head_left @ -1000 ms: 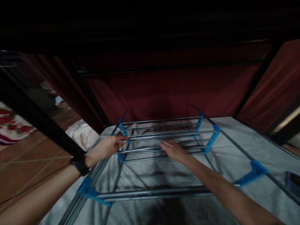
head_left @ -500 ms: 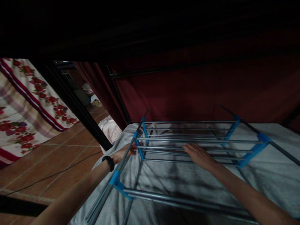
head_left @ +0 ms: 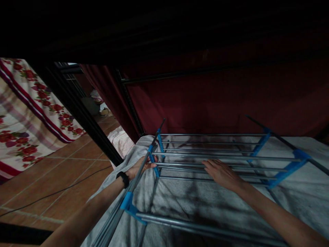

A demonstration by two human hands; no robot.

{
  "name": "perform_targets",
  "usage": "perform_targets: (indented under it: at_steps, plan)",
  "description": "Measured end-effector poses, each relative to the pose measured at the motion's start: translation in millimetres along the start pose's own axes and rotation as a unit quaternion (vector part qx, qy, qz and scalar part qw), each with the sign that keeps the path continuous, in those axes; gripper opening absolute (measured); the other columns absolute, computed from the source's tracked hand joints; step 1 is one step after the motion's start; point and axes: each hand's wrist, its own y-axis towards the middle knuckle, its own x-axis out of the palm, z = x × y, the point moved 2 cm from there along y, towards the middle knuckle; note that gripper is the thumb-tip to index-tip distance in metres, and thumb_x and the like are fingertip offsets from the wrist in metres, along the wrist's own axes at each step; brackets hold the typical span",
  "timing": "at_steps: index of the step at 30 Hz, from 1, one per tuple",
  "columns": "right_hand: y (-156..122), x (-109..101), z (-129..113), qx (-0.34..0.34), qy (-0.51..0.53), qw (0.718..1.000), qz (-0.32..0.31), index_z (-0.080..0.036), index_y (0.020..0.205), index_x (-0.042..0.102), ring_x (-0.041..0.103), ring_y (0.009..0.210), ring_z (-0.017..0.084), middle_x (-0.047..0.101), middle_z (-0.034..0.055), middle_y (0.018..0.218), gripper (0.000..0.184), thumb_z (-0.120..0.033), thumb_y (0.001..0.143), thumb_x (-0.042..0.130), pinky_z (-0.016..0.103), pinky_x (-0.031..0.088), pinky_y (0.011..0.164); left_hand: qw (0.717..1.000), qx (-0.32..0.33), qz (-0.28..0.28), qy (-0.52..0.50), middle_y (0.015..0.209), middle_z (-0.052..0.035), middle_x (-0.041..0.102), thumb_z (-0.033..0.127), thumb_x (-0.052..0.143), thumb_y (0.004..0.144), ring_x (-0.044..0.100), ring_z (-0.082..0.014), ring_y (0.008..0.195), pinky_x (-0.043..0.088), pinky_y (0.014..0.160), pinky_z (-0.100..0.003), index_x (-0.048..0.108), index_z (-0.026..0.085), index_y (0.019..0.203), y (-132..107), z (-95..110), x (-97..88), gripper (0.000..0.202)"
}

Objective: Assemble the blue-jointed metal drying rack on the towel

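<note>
Rack (head_left: 231,157) lies on the grey blanket (head_left: 169,200), partly built: left pole (head_left: 140,171) and right pole (head_left: 281,140) both in, blue connectors carried on each. Far tier: tubes (head_left: 213,134) span from the far-left connector (head_left: 160,141) to the far-right connector (head_left: 259,143); looks joined at both sides. Middle tier: tubes appear to reach the middle-right connector (head_left: 290,168) and the middle-left connector (head_left: 155,170), though seating at the left is partly covered by fingers. Near tier: tubes (head_left: 180,223) meet the near-left connector (head_left: 131,206); their right ends run out of view, so that side cannot be scored. Left hand (head_left: 141,167) has its grip closed about the middle-left connector, thumb on the near side. Right hand (head_left: 222,174) lies over the middle-tier tubes, fingers bent; cannot tell whether its grip is closed on one or only resting. Judged progress: main form stands, with fit at the middle-left joint apparently the step in hand. Probably left: checking that joint and using the bundled tubes (head_left: 110,223) at near left (if spare; whether they are attached cannot be told).
</note>
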Motion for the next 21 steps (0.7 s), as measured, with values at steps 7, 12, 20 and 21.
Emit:
perform_targets:
  at_steps: [7,12,20,21]
  plan:
    - [59,-1,-74,-0.058,0.027,0.998,-0.022,-0.021,0.131,0.056,0.062,0.105,0.023,0.066,0.0099,0.119,0.037,-0.016,0.099,0.040,0.037,0.048,0.093,1.000,0.019,-0.015,-0.016,0.103,-0.0083,0.068,0.040,0.081,0.071,0.061,-0.0303,0.105,0.047,0.099,-0.041,0.066,0.021,0.094,6,-16,-2.6,0.034]
    - [128,3,-151,-0.063,0.074,0.994,-0.057,-0.018,0.123,0.059,0.067,0.095,0.023,0.068,0.0105,0.113,0.031,-0.019,0.099,0.039,0.035,0.053,0.082,0.999,0.035,-0.029,-0.029,0.102,-0.0080,0.070,0.040,0.079,0.073,0.063,-0.0294,0.104,0.048,0.098,-0.041,0.067,0.020,0.096,6,-16,-0.3,0.033]
    - [157,7,-175,-0.076,0.067,0.988,-0.113,-0.013,0.137,0.051,0.070,0.100,0.026,0.067,0.0153,0.124,0.044,-0.014,0.098,0.032,0.040,0.056,0.084,0.995,0.059,-0.062,-0.043,0.100,-0.0056,0.073,0.040,0.080,0.073,0.066,-0.0267,0.103,0.050,0.095,-0.037,0.069,0.019,0.101,3,-7,1.1,0.037]
    - [156,6,-174,-0.078,0.073,0.987,-0.120,-0.014,0.135,0.053,0.070,0.101,0.026,0.068,0.0142,0.123,0.043,-0.014,0.098,0.032,0.040,0.055,0.086,0.995,0.056,-0.063,-0.045,0.098,-0.0054,0.073,0.039,0.081,0.072,0.066,-0.0258,0.100,0.050,0.093,-0.036,0.069,0.019,0.101,2,-7,0.1,0.037]
